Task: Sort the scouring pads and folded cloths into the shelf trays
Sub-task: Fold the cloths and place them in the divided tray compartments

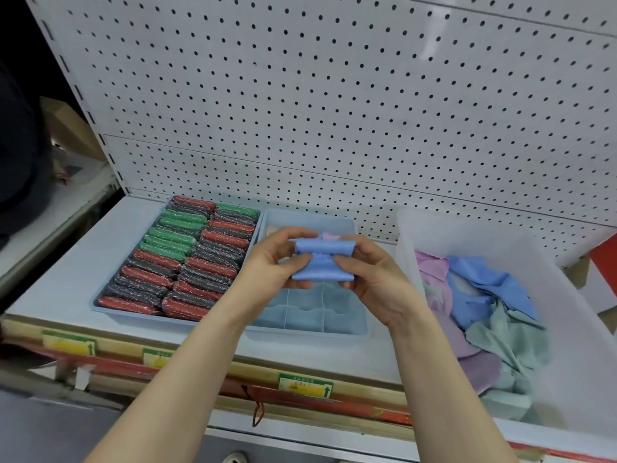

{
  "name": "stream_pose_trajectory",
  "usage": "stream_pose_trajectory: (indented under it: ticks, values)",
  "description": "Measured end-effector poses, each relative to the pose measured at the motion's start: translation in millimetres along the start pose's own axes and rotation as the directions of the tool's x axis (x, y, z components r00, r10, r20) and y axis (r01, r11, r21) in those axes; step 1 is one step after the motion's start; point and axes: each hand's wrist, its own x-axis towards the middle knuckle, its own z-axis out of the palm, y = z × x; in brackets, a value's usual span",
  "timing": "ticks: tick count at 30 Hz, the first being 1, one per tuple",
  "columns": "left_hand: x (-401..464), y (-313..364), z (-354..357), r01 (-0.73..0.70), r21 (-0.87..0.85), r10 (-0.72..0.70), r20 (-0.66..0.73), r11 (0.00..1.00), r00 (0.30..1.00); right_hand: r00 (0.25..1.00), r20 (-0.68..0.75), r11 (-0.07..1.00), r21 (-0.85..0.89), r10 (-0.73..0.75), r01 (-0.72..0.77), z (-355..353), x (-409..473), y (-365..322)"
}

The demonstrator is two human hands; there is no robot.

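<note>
Blue microfibre cloth (322,262), partly folded into a short band, lies with its long axis left to right between both hands, held above the divided tray (310,315) on the white shelf (66,262). Its upper edge is rolled over; a zigzag-cut edge shows at the middle. The left hand (277,262) pinches the cloth's left end, thumb in front and fingers curled behind; the right hand (370,275) grips the right end the same way, both forearms reaching up from below. To the left, a blue tray (100,304) holds two tight rows of glittery red, green and dark scouring pads (187,255), each lying crosswise. At right, a translucent bin (567,329) contains loose, crumpled cloths (484,312) in blue, lilac and pale green. Perforated white pegboard (334,95) stands behind.
</note>
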Motion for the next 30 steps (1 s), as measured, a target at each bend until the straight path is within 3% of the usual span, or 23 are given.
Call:
stream_pose_trajectory:
  ticks: [2, 5, 9, 12, 15, 18, 20, 23, 26, 28, 30]
  values:
    - [0.6, -3.6, -6.6, 0.103, -0.123, -0.105, -0.008, 0.987, 0.994, 1.0, -0.014, 0.999, -0.03, -0.023, 0.022, 3.1, 2.4, 5.8]
    - [3.9, -8.0, -16.5, 0.244, -0.264, -0.239, 0.053, 0.933, 0.97, 0.996, -0.061, 0.977, -0.207, -0.063, 0.05, 8.6, 6.9, 13.8]
    - [6.1, -24.2, -21.4, 0.17, -0.084, -0.174, -0.049, 0.982, 0.984, 0.999, -0.035, 0.942, -0.334, 0.009, -0.02, 8.2, 8.2, 20.8]
    - [8.9, -33.9, -27.7, 0.165, -0.018, -0.165, -0.014, 0.986, 0.986, 0.986, -0.069, 0.947, -0.276, 0.149, -0.162, 3.0, 10.0, 25.9]
    - [15.0, -44.2, -30.2, 0.156, 0.092, -0.16, 0.031, 0.983, 0.987, 0.959, -0.125, 0.884, -0.372, 0.254, -0.283, 0.1, 15.3, 32.5]
    - [31.5, -53.0, -31.8, 0.045, 0.34, -0.068, 0.055, 0.939, 0.996, 0.949, -0.272, 0.828, -0.486, 0.16, -0.28, -13.2, 27.1, 33.1]
    - [52.2, -57.0, -34.7, -0.006, 0.489, -0.018, 0.045, 0.872, 0.999, 0.914, -0.396, 0.678, -0.697, -0.089, -0.236, -27.5, 40.0, 28.1]
    - [87.8, -63.2, -33.4, -0.08, 0.74, 0.034, 0.077, 0.667, 0.996, 0.87, -0.374, 0.395, -0.888, -0.32, -0.236, -39.0, 64.2, 21.3]
    - [114.7, -74.6, -25.7, -0.135, 0.848, 0.01, 0.151, 0.512, 0.988, 0.91, -0.287, 0.17, -0.954, -0.299, -0.246, -41.8, 90.5, 26.8]
    - [124.3, -82.9, -22.8, -0.154, 0.872, -0.017, 0.183, 0.465, 0.983, 0.933, -0.261, 0.053, -0.965, -0.246, -0.256, -40.7, 103.1, 35.9]
    - [128.6, -91.2, -22.4, -0.169, 0.88, -0.022, 0.2, 0.444, 0.98, 0.954, -0.235, -0.141, -0.955, -0.184, -0.263, -41.3, 111.3, 46.2]
